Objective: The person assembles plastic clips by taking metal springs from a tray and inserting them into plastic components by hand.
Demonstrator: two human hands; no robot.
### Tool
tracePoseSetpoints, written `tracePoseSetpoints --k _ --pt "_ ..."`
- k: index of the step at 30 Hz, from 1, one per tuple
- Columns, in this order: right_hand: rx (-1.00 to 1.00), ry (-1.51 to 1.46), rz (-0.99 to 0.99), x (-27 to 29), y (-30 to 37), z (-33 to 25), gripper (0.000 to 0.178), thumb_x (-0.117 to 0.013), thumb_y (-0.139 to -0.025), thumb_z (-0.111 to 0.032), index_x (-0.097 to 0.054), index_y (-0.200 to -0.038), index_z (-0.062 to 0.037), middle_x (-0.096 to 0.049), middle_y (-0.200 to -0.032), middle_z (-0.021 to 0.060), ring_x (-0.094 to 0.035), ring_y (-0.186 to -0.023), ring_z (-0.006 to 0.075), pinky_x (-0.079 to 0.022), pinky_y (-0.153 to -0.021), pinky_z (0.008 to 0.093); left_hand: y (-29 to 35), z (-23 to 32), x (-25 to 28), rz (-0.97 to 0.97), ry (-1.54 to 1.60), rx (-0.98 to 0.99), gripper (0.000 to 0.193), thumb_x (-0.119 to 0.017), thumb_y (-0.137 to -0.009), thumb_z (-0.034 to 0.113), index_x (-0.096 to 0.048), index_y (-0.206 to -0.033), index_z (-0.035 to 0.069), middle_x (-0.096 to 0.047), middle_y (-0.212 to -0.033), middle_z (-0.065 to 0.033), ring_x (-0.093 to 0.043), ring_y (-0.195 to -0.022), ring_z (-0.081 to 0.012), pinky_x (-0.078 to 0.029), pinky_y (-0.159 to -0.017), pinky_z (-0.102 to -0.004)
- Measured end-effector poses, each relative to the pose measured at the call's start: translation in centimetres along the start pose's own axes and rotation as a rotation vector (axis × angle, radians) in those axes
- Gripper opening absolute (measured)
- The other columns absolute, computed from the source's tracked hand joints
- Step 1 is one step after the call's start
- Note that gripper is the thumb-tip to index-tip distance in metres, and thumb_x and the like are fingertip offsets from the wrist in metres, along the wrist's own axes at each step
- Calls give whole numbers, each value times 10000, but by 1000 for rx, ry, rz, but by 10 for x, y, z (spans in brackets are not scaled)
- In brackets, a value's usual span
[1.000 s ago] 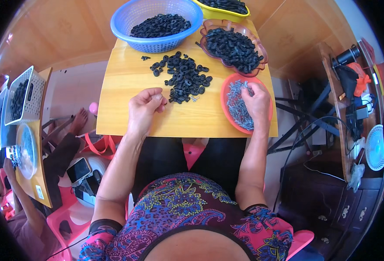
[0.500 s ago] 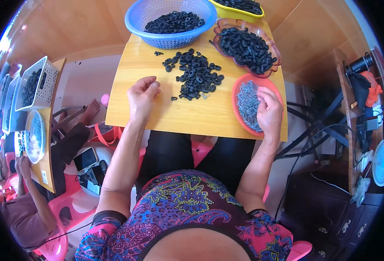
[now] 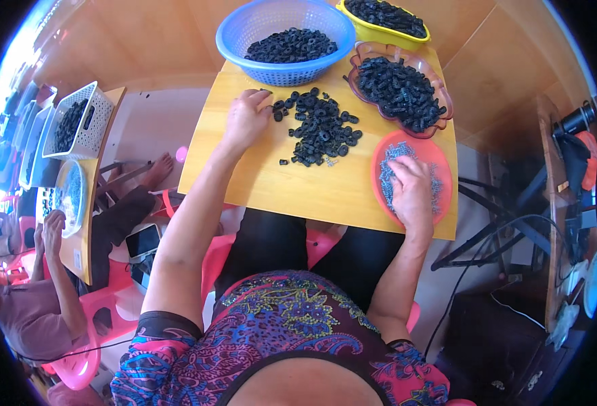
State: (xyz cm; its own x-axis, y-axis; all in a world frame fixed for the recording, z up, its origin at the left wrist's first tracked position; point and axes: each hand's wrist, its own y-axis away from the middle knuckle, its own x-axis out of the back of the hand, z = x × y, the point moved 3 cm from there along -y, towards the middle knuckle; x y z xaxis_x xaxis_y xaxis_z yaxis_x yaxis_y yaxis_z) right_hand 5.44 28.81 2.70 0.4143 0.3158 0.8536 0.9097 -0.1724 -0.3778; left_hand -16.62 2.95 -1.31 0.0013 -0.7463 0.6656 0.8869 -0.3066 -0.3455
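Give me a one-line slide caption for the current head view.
Right hand over an orange dish of small grey pieces, left hand beside loose black parts on a yellow table.

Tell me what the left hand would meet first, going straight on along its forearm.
The left hand would perhaps brush the small dark piece just ahead, then meet the blue basket; depth is unclear.

Top (image 3: 285,318): purple, floral/paisley print in pink, blue, yellow; dark neckline trim (image 3: 298,351). 2 short sleeves (image 3: 156,358), dark cuff bands (image 3: 171,323). Black trousers (image 3: 266,247). Left hand (image 3: 247,120), right hand (image 3: 412,189) bare.
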Motion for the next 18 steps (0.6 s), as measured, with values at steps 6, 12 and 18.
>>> tracePoseSetpoints --k 6,12,18 --pt "25 -20 25 -10 1 4 220 -632 -663 70 -660 -871 4 -612 -917 121 -531 -913 305 -436 -836 376 -2 11 -30 -72 -188 -191 262 -577 -754 52 -665 -1000 32 -626 -971 -144 -559 -896 -339 -452 -825 -411" --pt "0 -21 40 -9 0 3 164 -632 -668 73 -616 -818 9 -572 -917 137 -536 -903 316 -437 -827 377 14 19 -37 -48 -55 -130 240 -543 -730 -15 -665 -937 -1 -629 -924 -167 -573 -891 -345 -456 -843 -397" --pt "9 -133 166 -2 1 8 150 -602 -688 89 -606 -811 3 -583 -891 138 -561 -867 314 -455 -782 375 14 23 -36 -89 114 111 292 -562 -685 -48 -662 -953 11 -635 -892 -157 -617 -820 -285 -499 -762 -360"
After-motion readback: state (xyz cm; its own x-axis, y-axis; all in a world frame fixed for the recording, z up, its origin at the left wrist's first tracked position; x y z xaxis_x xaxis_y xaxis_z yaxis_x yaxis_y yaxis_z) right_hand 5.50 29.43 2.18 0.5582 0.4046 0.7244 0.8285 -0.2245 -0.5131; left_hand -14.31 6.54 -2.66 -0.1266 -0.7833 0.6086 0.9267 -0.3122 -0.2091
